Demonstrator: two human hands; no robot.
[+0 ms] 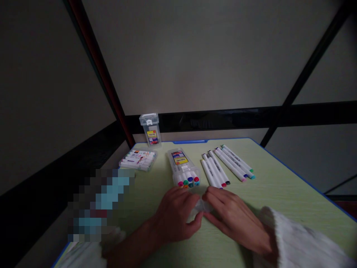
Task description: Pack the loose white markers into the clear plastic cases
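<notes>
Both hands meet low in the middle of the view, backs turned up and fingers bent inward. The left hand [180,214] comes in from the lower left, its thumb and forefinger curled toward each other; the right hand [232,214] slants in from the right with its fingers pointing leftward and its thumb extended beneath. Between them, both grasp a clear plastic piece [199,206], pinched at the fingertips. It is see-through and colourless, and mostly hidden by the fingers, so its full shape cannot be told. It is at the near side of a lying marker case [180,160], a transparent box with a yellow, blue and red label, where coloured marker ends show toward the hands.

Right of that case, white loose markers [213,171] lie in slanting rows on the pale green, blue-edged surface [281,186], with colour at their ends. To the left is a flat marker pack [138,160]; behind it stands an upright case [151,132] with its lid closed. Fluffy white sleeves [304,240] reach the wrists.
</notes>
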